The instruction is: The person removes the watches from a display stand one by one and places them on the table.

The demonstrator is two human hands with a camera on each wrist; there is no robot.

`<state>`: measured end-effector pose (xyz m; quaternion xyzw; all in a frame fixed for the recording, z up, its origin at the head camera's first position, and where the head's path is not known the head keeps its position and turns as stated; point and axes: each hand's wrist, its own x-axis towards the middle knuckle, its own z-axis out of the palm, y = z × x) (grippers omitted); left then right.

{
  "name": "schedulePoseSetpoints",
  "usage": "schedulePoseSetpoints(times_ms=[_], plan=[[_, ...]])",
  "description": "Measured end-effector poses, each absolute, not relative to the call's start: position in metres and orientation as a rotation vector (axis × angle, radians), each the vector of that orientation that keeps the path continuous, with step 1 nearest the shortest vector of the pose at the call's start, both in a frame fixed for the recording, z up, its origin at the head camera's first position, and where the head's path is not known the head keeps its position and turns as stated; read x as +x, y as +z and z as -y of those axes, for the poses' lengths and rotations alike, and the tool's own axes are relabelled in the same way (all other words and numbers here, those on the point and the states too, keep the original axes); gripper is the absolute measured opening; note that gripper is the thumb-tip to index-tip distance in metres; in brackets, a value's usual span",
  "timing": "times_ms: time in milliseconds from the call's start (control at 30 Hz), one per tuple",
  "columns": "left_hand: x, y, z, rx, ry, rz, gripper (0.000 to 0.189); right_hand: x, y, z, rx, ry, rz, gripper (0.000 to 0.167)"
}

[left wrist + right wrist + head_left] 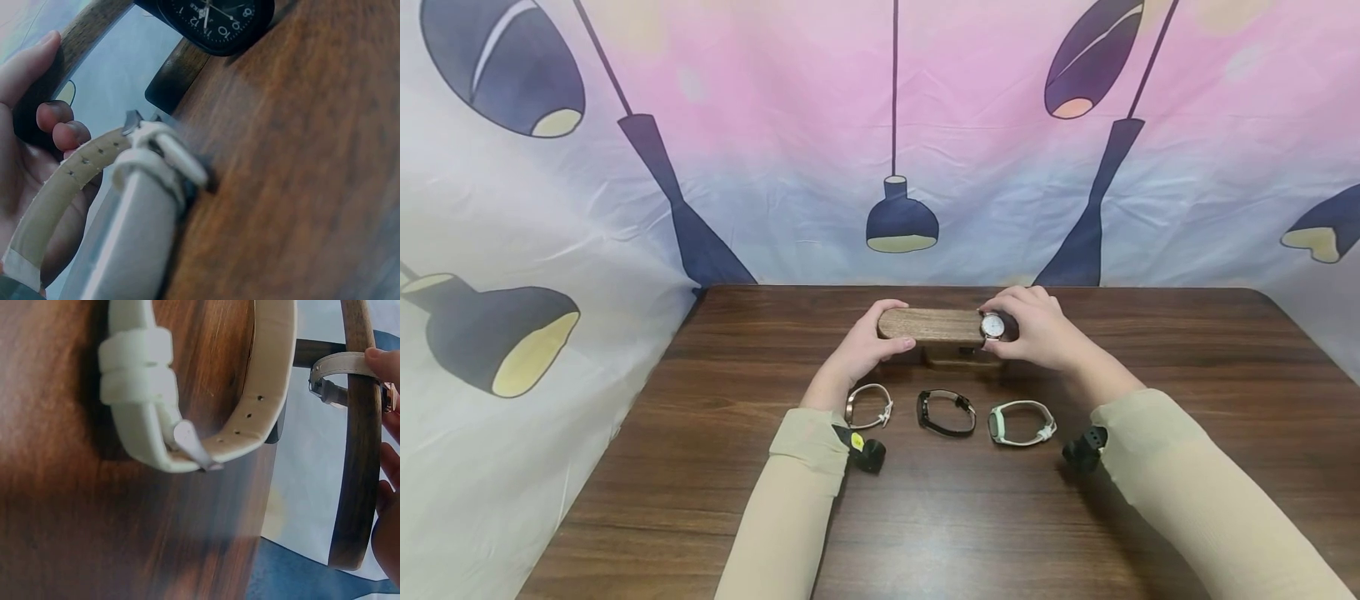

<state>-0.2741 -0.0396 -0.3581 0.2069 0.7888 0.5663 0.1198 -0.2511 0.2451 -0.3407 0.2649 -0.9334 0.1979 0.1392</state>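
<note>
A wooden T-shaped watch stand [928, 325] stands toward the table's far edge. My left hand [863, 343] grips the left end of its bar, thumb in front and fingers behind. Near the bar's right end my right hand [1037, 327] holds a round white-faced wristwatch [992, 326] between thumb and fingers. In the right wrist view its white strap [342, 365] loops around the bar [359, 469]. Before the stand lie a white-strapped watch [886, 413], a black watch [923, 409] and a mint-green watch [997, 425], all buckled into loops.
The dark wooden table [940, 533] ends at a printed cloth backdrop [805, 225] just behind the stand. Both forearms reach in on either side of the three watches. A small black camera [870, 456] hangs at the left wrist, another [1082, 450] at the right.
</note>
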Motion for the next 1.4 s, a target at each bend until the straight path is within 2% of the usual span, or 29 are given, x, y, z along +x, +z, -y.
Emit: schedulePoseSetpoints(times_ms=[367, 967, 1200, 1400], plan=[[-0.275, -0.358, 0.041, 0.588, 1.661, -2.301, 0.060, -0.257, -0.342, -0.242, 0.770, 0.521, 2.733, 0.054], [-0.276, -0.360, 0.040, 0.594, 1.659, -2.305, 0.059, -0.253, -0.341, -0.248, 0.735, 0.508, 2.738, 0.052], [-0.298, -0.391, 0.041, 0.596, 1.672, -2.346, 0.060, -0.252, -0.343, -0.253, 0.727, 0.525, 2.730, 0.053], [-0.297, -0.392, 0.040, 0.591, 1.682, -2.345, 0.058, -0.251, -0.344, -0.255, 0.728, 0.525, 2.719, 0.052]])
